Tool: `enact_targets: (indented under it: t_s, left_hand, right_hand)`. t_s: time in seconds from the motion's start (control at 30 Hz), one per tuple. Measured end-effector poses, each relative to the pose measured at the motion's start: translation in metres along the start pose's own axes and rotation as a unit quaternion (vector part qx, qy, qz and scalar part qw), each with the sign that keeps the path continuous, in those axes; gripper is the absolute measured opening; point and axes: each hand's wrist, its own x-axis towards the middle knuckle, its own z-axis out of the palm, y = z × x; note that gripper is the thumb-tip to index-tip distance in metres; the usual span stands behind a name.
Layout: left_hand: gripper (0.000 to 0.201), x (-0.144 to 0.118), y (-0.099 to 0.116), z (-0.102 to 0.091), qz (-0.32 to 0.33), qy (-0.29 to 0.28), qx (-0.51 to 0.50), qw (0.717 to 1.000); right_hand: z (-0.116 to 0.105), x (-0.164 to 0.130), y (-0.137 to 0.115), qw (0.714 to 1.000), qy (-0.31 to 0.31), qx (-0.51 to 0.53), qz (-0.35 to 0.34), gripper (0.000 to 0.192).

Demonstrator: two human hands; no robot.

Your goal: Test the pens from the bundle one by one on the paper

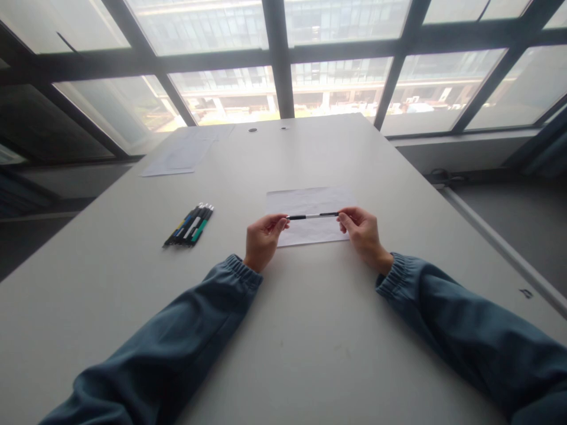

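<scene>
Both ends of a pen (312, 216) are pinched in my fingertips: my left hand (263, 239) grips one end, my right hand (362, 231) the other. I hold it level just above a white sheet (310, 203) on the grey table (310, 330). Several more pens (190, 225) lie bundled well off to my left.

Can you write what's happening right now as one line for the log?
left hand: holds pen end | right hand: holds other end | pen: level over paper | pens bunch: lying left
</scene>
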Motion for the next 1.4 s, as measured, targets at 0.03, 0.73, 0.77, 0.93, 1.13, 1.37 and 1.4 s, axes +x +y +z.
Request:
enact_targets:
  t_s: [0.03,0.73,0.77,0.93,1.13,1.37,1.4]
  left_hand:
    - [0.032,0.0000,0.0000,0.0000,0.000,0.000,-0.001,1.000]
    - [0.034,-0.0010,0.0062,0.0005,-0.009,0.000,0.005,1.000]
    - [0.034,-0.0011,0.0066,0.0006,-0.010,0.001,0.005,1.000]
    - [0.033,-0.0013,0.0069,0.0007,-0.010,0.000,0.000,1.000]
    - [0.035,-0.0010,0.0058,0.0007,-0.011,0.001,-0.001,1.000]
    - [0.033,-0.0010,0.0064,0.0008,-0.005,-0.001,0.003,1.000]
    - [0.034,-0.0011,0.0068,0.0009,-0.006,-0.001,0.005,1.000]
  right_hand:
    - [0.0000,-0.0001,-0.0002,1.000,-0.001,0.001,0.000,0.027]
    - [-0.0008,-0.0006,-0.0007,1.000,-0.004,-0.005,-0.005,0.030]
    - [-0.0008,-0.0006,-0.0009,1.000,-0.004,-0.004,-0.005,0.029]
    - [-0.0007,-0.0005,-0.0023,1.000,-0.005,0.001,-0.004,0.028]
    - [-0.0006,-0.0007,-0.0027,1.000,-0.003,-0.005,-0.006,0.031]
    - [0.0003,-0.0005,-0.0027,1.000,0.000,0.000,-0.004,0.031]
    - [0.0007,-0.0004,-0.0027,1.000,0.002,0.001,-0.002,0.032]
